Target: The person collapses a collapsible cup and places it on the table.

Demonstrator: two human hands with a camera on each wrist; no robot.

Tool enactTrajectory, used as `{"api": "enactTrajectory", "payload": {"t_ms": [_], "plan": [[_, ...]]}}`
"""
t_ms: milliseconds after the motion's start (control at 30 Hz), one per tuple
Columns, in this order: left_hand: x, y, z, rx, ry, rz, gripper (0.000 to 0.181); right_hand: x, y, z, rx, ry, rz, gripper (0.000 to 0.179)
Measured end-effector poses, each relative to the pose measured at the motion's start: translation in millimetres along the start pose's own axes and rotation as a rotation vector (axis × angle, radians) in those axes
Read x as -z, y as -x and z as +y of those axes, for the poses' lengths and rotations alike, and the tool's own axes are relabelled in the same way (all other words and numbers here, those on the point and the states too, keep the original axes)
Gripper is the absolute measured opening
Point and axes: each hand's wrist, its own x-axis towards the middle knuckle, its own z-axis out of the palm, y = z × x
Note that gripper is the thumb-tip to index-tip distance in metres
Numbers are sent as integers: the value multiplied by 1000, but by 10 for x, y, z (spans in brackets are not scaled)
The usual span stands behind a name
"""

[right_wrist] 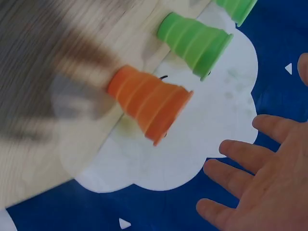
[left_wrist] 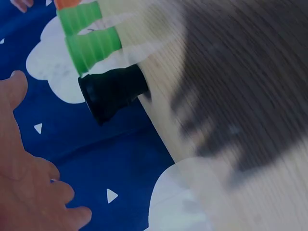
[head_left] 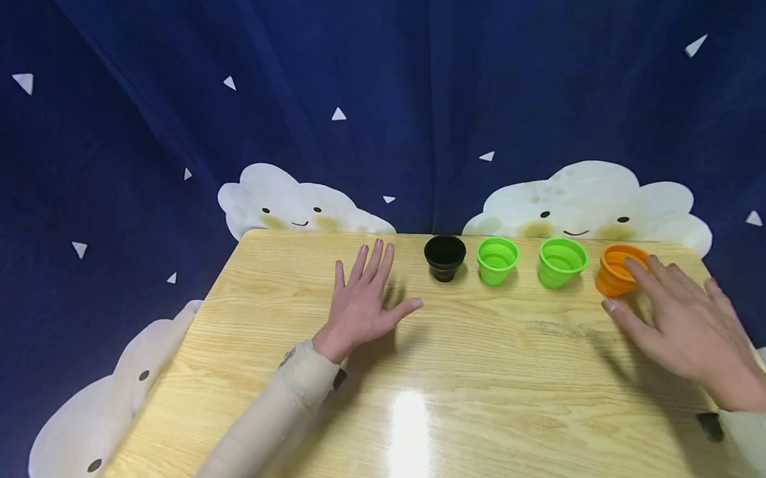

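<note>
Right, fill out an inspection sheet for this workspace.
Surface: wood-grain table, with a bright glare patch at the near side.
Job's things: upright in a row near the far edge, left to right: black cup, green cup, second green cup, orange cup.
Clutter: nothing seen.
Hands: left hand spread, left of the black cup; right hand by the orange cup, fingers extended; neither grips anything.
Cables: nothing seen.
Surroundings: dark-blue cloth printed with clouds.

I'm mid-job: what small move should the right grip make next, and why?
Probably ease the right grip closer to the orange cup. That cup stands upright on the table and is nearest this grip, while the right wrist view shows spread fingers with a gap before the cup.
</note>
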Motion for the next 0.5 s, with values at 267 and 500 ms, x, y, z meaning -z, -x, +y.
{"api": "enactTrajectory", "payload": {"t_ms": [267,500], "plan": [[-38,-94,3,-33,158,67,104,-71,-76,-164,6,-181,40,73],[-101,-161,12,-38,411,130,100,-121,-155,-351,-71,-333,-29,76]]}}
